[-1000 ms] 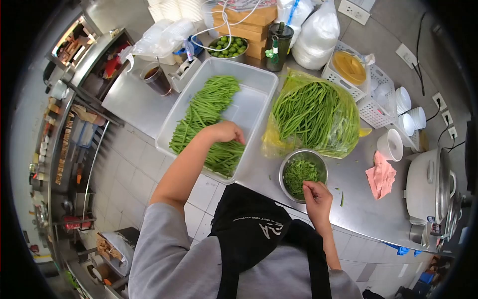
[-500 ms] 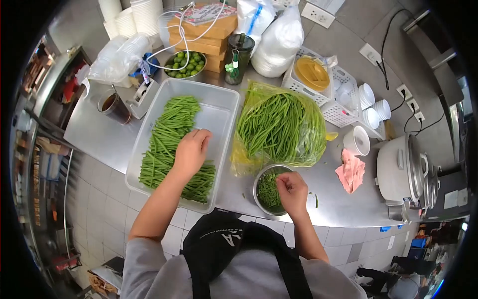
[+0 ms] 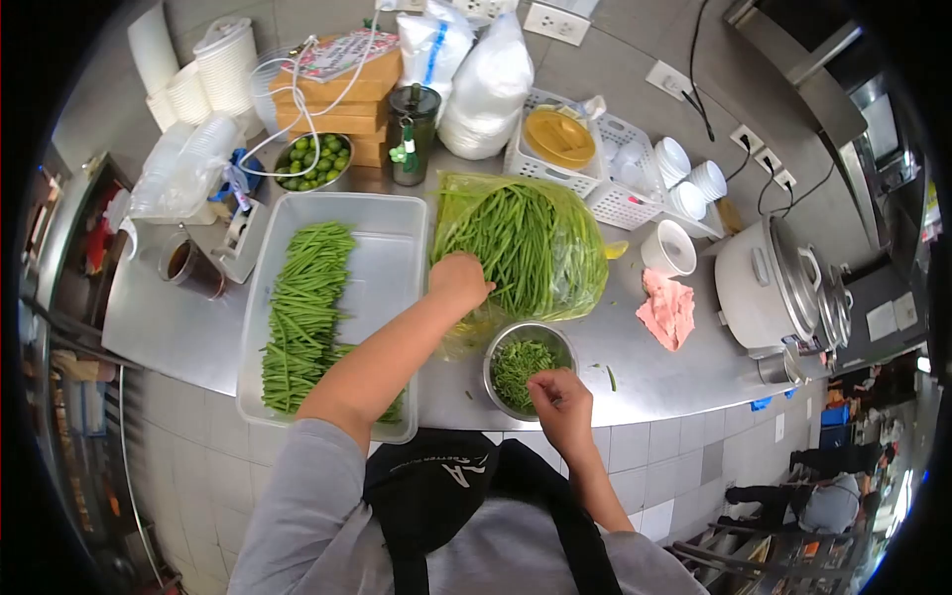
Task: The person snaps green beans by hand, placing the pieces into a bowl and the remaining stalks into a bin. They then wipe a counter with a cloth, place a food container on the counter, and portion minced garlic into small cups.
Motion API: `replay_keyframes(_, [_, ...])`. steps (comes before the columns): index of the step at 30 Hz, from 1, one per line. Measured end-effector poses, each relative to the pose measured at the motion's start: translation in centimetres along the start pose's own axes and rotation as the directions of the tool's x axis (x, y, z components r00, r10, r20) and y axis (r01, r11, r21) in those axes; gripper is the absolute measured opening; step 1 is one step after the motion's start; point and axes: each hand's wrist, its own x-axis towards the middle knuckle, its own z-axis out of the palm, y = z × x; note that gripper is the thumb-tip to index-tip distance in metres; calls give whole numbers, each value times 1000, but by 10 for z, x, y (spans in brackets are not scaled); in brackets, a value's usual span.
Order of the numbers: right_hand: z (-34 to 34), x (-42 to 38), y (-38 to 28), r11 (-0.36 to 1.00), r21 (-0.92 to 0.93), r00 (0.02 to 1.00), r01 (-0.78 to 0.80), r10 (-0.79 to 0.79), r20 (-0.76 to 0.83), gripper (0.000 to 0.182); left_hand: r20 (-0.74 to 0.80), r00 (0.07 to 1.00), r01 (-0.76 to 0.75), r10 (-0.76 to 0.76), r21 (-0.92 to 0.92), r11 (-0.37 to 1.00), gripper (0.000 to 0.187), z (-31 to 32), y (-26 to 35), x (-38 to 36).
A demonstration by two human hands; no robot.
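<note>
Left hand: over the near left edge of the bag [image 3: 585, 268], fingers curled and narrow at the loose beans [image 3: 506, 248]; I cannot tell whether one is gripped. The left hand [image 3: 459, 281] could draw out a tangle and spill some, since the stalks lie crossed and packed.
Right hand: the right hand [image 3: 563, 405] is at the near right rim of the bowl [image 3: 566, 347], thumb and fingers close together; I cannot tell whether anything is pinched. A bit released there could miss, as the fingers sit at the edge rather than the middle.
Bowl: just beside the right hand; a knock from the wrist could tip it, being small and near the front edge of the tabletop [image 3: 654, 397].
Trimmings: the trimmings [image 3: 521, 365] are heaped beyond the right hand's fingertips; a sweep could scatter them. A stray piece [image 3: 611, 378] lies to the right of that hand.
Tub: left of the left hand, under the left forearm [image 3: 392, 352]; the sleeve or arm could drag the laid beans [image 3: 307, 297] out of line, because the reach crosses the tub [image 3: 382, 278].
Bag: its soft film could catch on the left hand's fingers and shift.
Changed: half a second ago the left hand was above the tub; now it is at the bag.
Unchanged: the right hand is still at the bowl.
</note>
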Motion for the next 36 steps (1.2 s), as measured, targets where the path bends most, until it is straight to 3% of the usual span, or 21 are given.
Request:
replay_keyframes(3, [1, -15, 14, 998, 42, 999, -45, 46, -17, 6, 207, 978, -33, 30, 7, 999, 53, 3, 1, 8])
replay_keyframes(6, [3, -29, 22, 989, 104, 994, -105, 108, -23, 6, 181, 982, 59, -47, -63, 996, 52, 2, 6, 6])
replay_keyframes(9, [5, -33, 22, 989, 138, 997, -56, 62, -41, 7, 239, 969, 81, -68, -44, 996, 52, 2, 0, 15])
replay_keyframes(10, [3, -31, 20, 990, 133, 998, -43, 47, -31, 7, 260, 964, 65, -60, -10, 998, 36, 1, -1, 16])
replay_keyframes(13, [-8, -27, 18, 994, 109, 1000, 3, -1, -11, 8, 236, 969, 80, -74, -16, 997, 29, 34, -15, 32])
replay_keyframes(16, [-23, -20, 20, 995, 87, 999, 47, -45, -24, 8, 356, 934, -40, 40, -5, 999, 22, 27, -18, 30])
replay_keyframes(17, [-29, -20, 19, 994, 98, 998, 54, -51, -33, 8, 400, 916, 123, -31, -205, 971, 26, 21, -20, 29])
replay_keyframes(19, [-42, -26, 28, 992, 116, 999, 43, -39, -36, 8, 541, 833, 446, -117, -532, 720, 37, -6, -11, 3])
replay_keyframes(20, [-49, -29, 36, 992, 124, 999, 34, -31, -31, 7, 571, 818, 490, -62, -637, 595, 36, 5, -20, 8])
replay_keyframes(23, [-68, -35, 60, 990, 144, 999, 0, 5, -34, 7, 470, 864, 497, -181, -739, 455, 29, -6, -16, -6])
replay_keyframes(26, [-84, -37, 77, 984, 173, 998, -30, 39, -54, 5, 296, 945, 325, -139, -817, 476, 29, 18, -38, 0])
replay_keyframes(29, [-96, -32, 87, 983, 180, 999, -31, 33, -7, 5, 223, 947, 312, -231, -814, 491, 32, 0, -17, -30])
replay_keyframes(35, [-101, -14, 105, 983, 182, 997, -23, 9, 74, 5, -191, 961, -3, -202, -735, 678, 35, -2, 1, -65])
replay_keyframes(36, [-100, -12, 103, 983, 179, 996, -34, 19, 84, 5, -178, 962, 10, -206, -733, 680, 35, 0, 3, -72])
